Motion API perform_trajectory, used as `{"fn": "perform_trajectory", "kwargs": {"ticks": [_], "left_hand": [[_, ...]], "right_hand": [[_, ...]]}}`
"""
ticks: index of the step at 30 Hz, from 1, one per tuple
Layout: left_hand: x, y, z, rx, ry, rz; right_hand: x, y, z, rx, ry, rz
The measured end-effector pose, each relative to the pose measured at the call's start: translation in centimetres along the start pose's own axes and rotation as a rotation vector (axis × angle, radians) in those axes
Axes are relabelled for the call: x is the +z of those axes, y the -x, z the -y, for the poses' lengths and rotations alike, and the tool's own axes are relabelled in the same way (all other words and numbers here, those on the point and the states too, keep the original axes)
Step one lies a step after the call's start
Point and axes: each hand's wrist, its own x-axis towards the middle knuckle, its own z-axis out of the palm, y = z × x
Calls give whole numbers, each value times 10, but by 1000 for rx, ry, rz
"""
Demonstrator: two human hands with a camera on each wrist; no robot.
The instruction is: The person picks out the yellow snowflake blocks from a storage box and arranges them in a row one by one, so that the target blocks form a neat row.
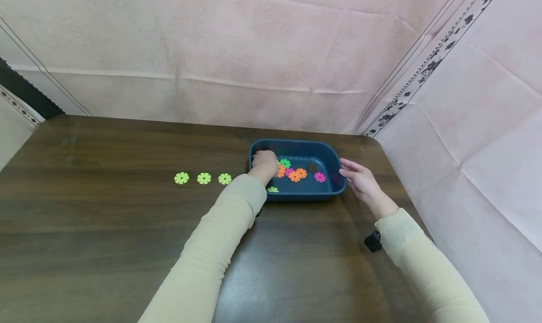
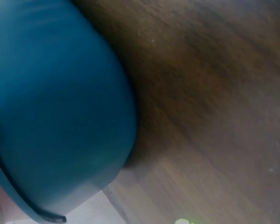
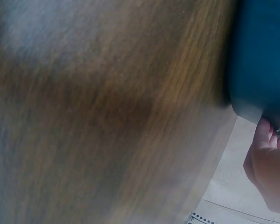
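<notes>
A dark blue plastic tray (image 1: 296,197) holds several small notched, flower-shaped discs: orange (image 1: 301,173), magenta (image 1: 319,177), green (image 1: 285,163), brown (image 1: 312,168) and yellow-green (image 1: 273,189). My left hand (image 1: 265,161) reaches down inside the tray's left end. Its fingertips are hidden, so whether it holds a disc does not show; the left wrist view mostly has the tray's outer wall (image 2: 65,107). At the right end, my right hand (image 1: 359,179) holds the tray's rim, thumb and fingers at its edge in the right wrist view.
Three yellow-green discs (image 1: 204,178) lie spaced in a row on the brown wooden table (image 1: 106,219), left of the tray. Pale patterned cloth (image 1: 254,45) hangs behind the table, and more cloth (image 1: 478,101) covers the right side.
</notes>
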Motion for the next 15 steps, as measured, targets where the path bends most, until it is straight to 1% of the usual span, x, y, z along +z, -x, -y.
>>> {"fn": "perform_trajectory", "kwargs": {"ticks": [3, 7, 10, 15], "left_hand": [[0, -2, 1, -5, 7, 7], [0, -3, 1, -8, 56, 14], [-1, -1, 2, 17, 111, 5], [-6, 4, 4, 57, 198, -15]], "right_hand": [[0, 0, -1, -5, -10, 4], [1, 0, -2, -13, -26, 4], [1, -1, -2, -22, -45, 6], [1, 0, -1, -25, -35, 12]]}}
